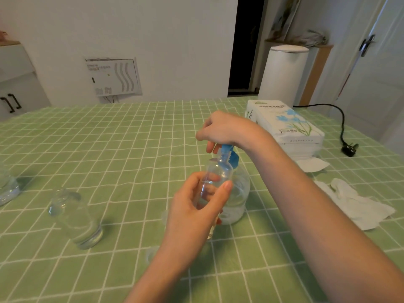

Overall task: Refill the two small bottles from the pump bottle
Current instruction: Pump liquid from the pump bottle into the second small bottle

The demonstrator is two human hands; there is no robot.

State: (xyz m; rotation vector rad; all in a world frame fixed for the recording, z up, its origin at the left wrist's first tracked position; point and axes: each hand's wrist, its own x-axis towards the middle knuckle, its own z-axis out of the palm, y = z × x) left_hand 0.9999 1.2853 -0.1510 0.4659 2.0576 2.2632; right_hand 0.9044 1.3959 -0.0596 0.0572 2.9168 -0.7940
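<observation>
**Small Bottle Positioned at the Pump Spout**

**Task items.** The pump bottle (240, 193) stands upright on the table (131, 138), just right of centre. Its body is clear and rounded, with a pale liquid level visible low inside. Its pump head (228, 150) is blue plastic.

The small bottle (218, 169) is clear, with rounded shoulders and a narrow neck. It is raised off the table, directly in front of the pump bottle, with its neck just below the blue spout. Whether spout and neck touch cannot be determined.

The second small bottle (75, 217), also clear, stands on the table well to the left, apart from both hands.

**Hand pose.** The left hand (194, 206) reaches up from the lower edge and holds the small bottle. The thumb lies along the near side, and the fingers wrap the far side, visible through the clear wall.

The right hand (225, 130) enters from the right with the wrist bent. It is arched over the pump head, with the fingers curled down around it.

**Other items.** A tissue pack (284, 125) and crumpled tissues (354, 202) lie to the right.
</observation>
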